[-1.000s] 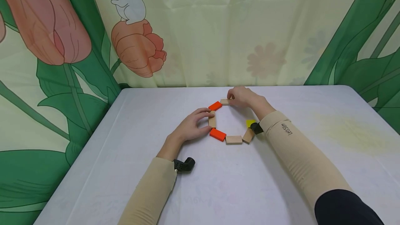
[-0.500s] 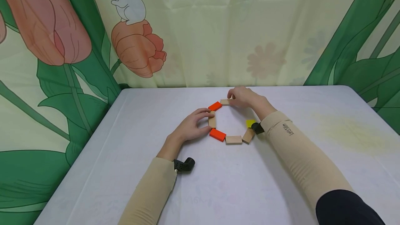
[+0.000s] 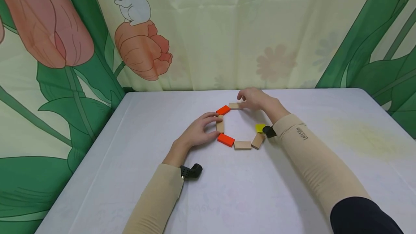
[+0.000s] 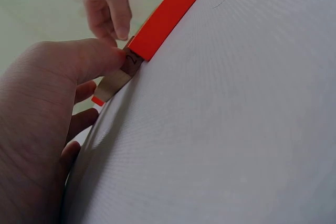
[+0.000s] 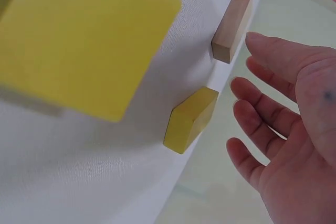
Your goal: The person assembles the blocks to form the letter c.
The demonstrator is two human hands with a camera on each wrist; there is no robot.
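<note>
Wooden blocks form a ring on the white table. My left hand [image 3: 199,130] holds the plain block [image 3: 220,127] on the ring's left side, index finger near its far end and thumb near its close end. My right hand [image 3: 256,99] hovers by the far plain block [image 3: 234,106]; in the right wrist view its fingers are loosely spread and hold nothing. That view also shows a yellow block [image 5: 191,119] below the fingertips, which the right hand hides from the head view. Red blocks [image 3: 223,110] sit between plain ones on the left.
A plain block [image 3: 242,145] and a tilted plain block [image 3: 258,141] make up the ring's near side. Another yellow block [image 3: 260,128] lies at the right, partly behind the black wrist camera [image 3: 269,131]. A printed curtain [image 3: 211,39] hangs behind the table [image 3: 208,198].
My right fingers have come off the far plain block and loosened, the hand rising slightly and shifting right. My left hand stays in place.
</note>
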